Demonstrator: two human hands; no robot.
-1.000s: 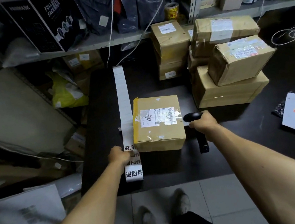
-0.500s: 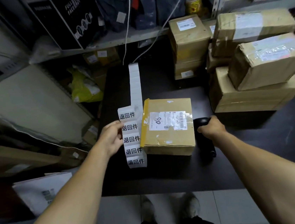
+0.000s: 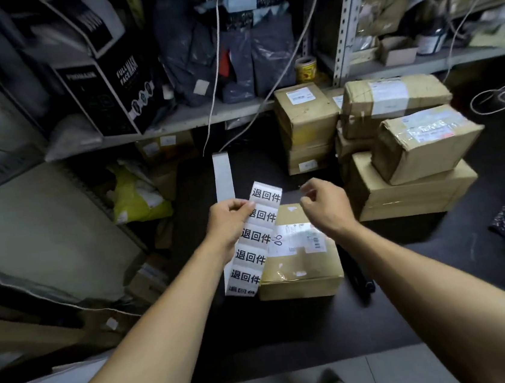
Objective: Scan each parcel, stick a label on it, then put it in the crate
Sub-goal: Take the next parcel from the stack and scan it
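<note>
Left hand (image 3: 228,222) pinches the label strip (image 3: 252,241) above the parcel (image 3: 300,264) on the black table (image 3: 308,330); right hand (image 3: 325,206), fingers curled, holds nothing visible; scanner (image 3: 360,276) lies right of the parcel.

I see a dim storeroom. A dark table (image 3: 293,338) fills the middle, with pale floor tiles (image 3: 391,374) at its near edge. Beyond the fingers, grey metal shelving (image 3: 174,123) runs across, held by a perforated steel upright (image 3: 345,20). Far to the fingers' left stands a grey cabinet (image 3: 34,222). White cables (image 3: 215,69) hang down the shelving.
</note>
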